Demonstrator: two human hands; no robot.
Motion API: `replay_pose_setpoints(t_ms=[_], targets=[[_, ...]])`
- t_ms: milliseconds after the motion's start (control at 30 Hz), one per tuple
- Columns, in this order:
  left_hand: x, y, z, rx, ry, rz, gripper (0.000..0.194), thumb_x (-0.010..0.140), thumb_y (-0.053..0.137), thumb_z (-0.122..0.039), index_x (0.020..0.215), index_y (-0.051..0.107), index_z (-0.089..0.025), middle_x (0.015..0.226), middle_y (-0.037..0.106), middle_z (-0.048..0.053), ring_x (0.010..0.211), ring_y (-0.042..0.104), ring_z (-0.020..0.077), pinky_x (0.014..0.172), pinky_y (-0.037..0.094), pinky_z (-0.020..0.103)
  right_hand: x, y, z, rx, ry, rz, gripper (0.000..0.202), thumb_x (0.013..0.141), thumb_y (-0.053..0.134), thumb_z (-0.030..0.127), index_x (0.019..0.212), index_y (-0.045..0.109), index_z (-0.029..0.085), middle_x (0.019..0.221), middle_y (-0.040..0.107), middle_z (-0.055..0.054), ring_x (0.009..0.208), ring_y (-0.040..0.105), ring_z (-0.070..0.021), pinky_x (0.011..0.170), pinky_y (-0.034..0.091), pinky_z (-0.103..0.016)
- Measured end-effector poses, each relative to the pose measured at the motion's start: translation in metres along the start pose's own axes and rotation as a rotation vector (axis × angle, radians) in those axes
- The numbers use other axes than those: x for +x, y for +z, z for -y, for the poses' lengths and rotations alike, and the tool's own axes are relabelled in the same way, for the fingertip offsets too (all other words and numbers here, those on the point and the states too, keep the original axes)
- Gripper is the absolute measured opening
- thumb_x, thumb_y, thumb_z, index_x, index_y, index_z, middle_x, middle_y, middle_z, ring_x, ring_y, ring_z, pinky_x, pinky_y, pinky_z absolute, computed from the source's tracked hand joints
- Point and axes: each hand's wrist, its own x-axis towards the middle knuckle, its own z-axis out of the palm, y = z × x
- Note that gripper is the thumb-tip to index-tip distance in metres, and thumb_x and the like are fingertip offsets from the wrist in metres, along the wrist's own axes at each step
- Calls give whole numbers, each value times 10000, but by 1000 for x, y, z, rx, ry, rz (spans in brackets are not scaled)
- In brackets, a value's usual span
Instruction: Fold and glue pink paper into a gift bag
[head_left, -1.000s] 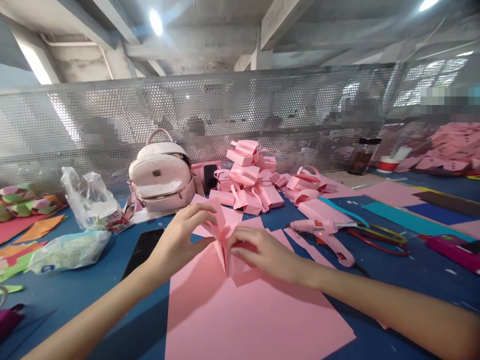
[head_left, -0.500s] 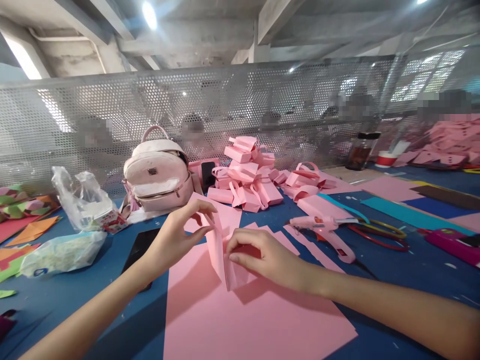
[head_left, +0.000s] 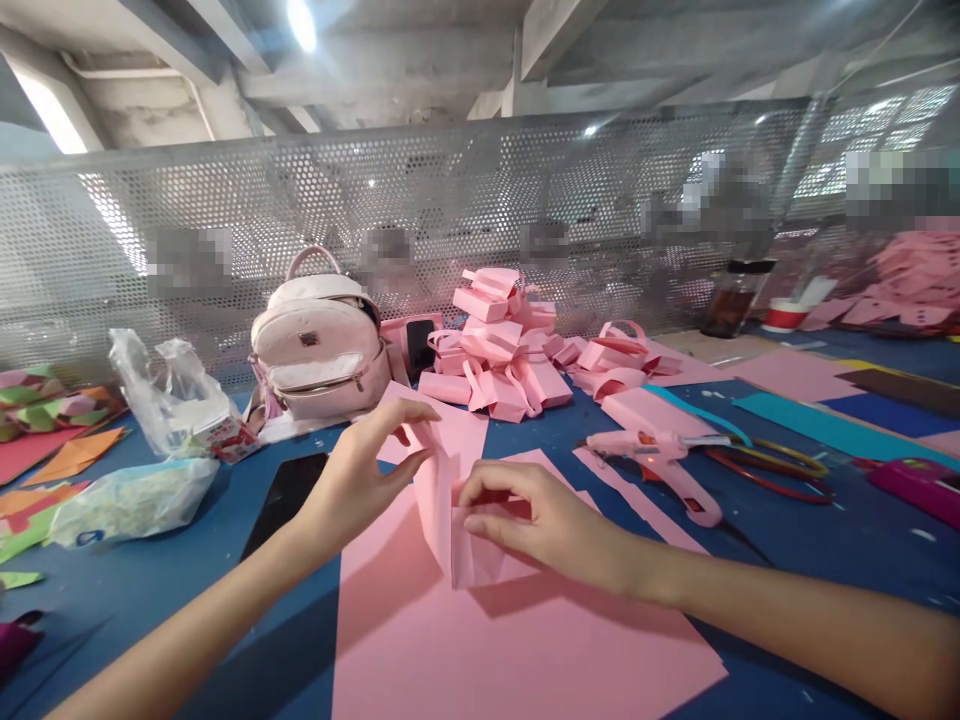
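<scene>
A folded piece of pink paper (head_left: 433,508) stands upright between my two hands, its crease facing me. My left hand (head_left: 375,465) pinches its upper left edge between thumb and fingers. From the other side, my right hand (head_left: 536,510) grips the right part of the same piece, fingertips partly hidden in the fold. Beneath it lie flat pink sheets (head_left: 517,660), stacked unevenly. Beyond my right hand, a pink hot glue gun (head_left: 664,460) rests on its side.
Folded pink paper pieces (head_left: 502,350) are heaped behind my hands, beside a pale pink backpack (head_left: 319,350). A black phone (head_left: 281,500) and plastic bags (head_left: 135,500) lie left. Scissors (head_left: 772,465) lie right on the blue table (head_left: 247,650). A perforated metal screen (head_left: 450,180) stands behind.
The view has shifted slightly, moving most things a little to the right in the picture. Both hands keep their hold on the folded pink paper, with hardly any other difference.
</scene>
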Motion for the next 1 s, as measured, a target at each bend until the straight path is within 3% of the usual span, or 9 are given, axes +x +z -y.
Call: replay_pose_setpoints(t_ms=[67,167,300,400,633,1000], targets=[[-1,0,-3,34,20,-82,364,928,561,-149,1277,527,-247,1278,545,82,1172,553,214,951,507,347,2,2,-4,82,31,-18,122,910,619,293,841,626,193,872,640,-5,817,579,-157,742,438,-261],[-5,1,-10,60,50,-145,457,975,506,-210,1422,433,-272,1495,378,102,1410,366,264,1129,390,436,4,4,-10,197,72,-84,198,913,615,363,817,588,191,822,585,8,763,532,-146,702,417,-257],[-25,14,-14,32,82,-39,544,1022,435,-305,1542,276,-286,1614,284,81,1500,238,274,1219,239,476,4,6,-13,278,95,-190,271,894,641,440,814,580,188,822,563,9,793,527,-153,739,420,-265],[-43,30,-11,64,106,78,613,1008,486,-333,1562,225,-299,1602,338,83,1484,299,265,1234,191,483,3,8,-14,320,120,-249,307,853,685,475,799,587,189,807,570,14,807,540,-156,766,434,-269],[-57,44,-3,28,85,-9,564,942,635,-292,1455,422,-387,1399,612,32,1300,570,240,1207,274,512,2,8,-18,377,182,-262,302,809,718,482,849,673,186,886,674,-19,874,594,-182,820,453,-300],[-57,49,7,-40,98,-3,506,938,646,-325,1418,489,-355,1340,658,39,1231,630,231,1168,361,516,2,10,-21,477,228,-288,276,734,801,455,803,752,192,830,718,-16,830,637,-171,828,478,-300]])
